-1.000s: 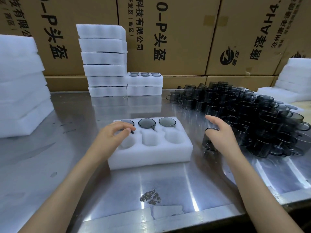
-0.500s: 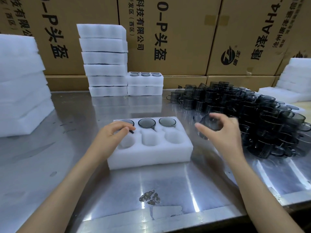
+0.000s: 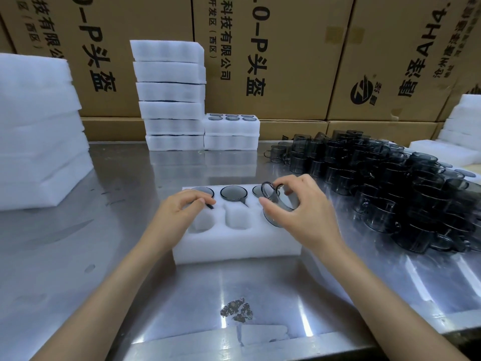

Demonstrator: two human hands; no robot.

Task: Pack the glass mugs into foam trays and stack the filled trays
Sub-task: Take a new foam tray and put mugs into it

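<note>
1. Between my right hand's (image 3: 307, 212) thumb and curled fingertips (image 3: 282, 181) sits one smoky glass mug (image 3: 277, 201), tilted, its round handle up and facing away from me. It hangs over the near-right pocket of the foam tray (image 3: 234, 243).
2. By my judgement it is light and rigid, but slick and brittle. A pinch across the rim and wall keeps it steady; the thin handle looks the weakest place to pull on, so I would rather guide with it than carry by it.
3. Grey tint, clear walls, straight sides and a wide mouth: the mug looks made to slide into the pocket snugly.
4. My left hand (image 3: 182, 209) rests on the tray's left end, fingers loosely curled over the foam and gripping nothing, which should hold the light tray from shifting.
5. Three mugs already fill the far row; the near-left and near-middle pockets show only white foam.
6. Foam is soft and forgiving, so I expect gentle pressing will seat the glass.
7. Further right on the steel table (image 3: 78, 256) lies the heap of loose mugs (image 3: 390, 183), touching one another.
8. Behind stand stacked trays (image 3: 170, 95), with a filled tray (image 3: 231, 123) uppermost on the short stack beside them.
</note>
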